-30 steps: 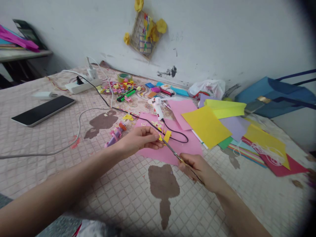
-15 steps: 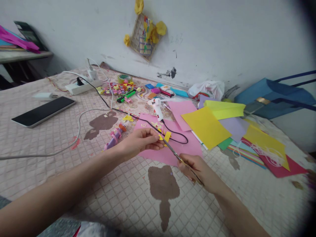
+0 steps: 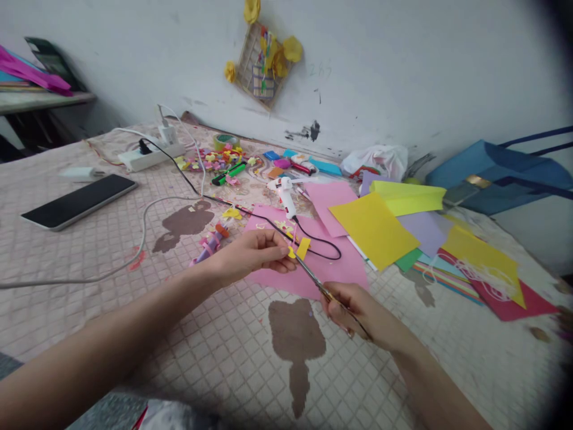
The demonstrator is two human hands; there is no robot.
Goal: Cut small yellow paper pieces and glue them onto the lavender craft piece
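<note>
My left hand [image 3: 264, 252] pinches a small piece of yellow paper [image 3: 291, 252] above a pink sheet [image 3: 268, 278]. In my right hand [image 3: 351, 307] is a slim pair of scissors [image 3: 311, 273], with fingers wrapped round its handles. Its metal tips reach the yellow paper beside my left fingertips; whether the blades are apart is too small to tell. A narrow yellow strip [image 3: 304, 247] shows just right of the tips. Behind my hands a white hot glue gun [image 3: 285, 194] rests near the pink sheet, its black cord looping over the sheet.
Left of my hand lies a purple stick-like piece with pink bits [image 3: 209, 246]. A phone [image 3: 80, 200] and power strip [image 3: 150, 156] are at the left. Small paper flowers [image 3: 215, 158] and a green cutter [image 3: 229, 174] lie farther back. Coloured sheets [image 3: 376, 230] spread to the right.
Both hands hold nearly the same place. The scissor tips and the yellow paper have shifted very slightly, with the strip still beside them.
</note>
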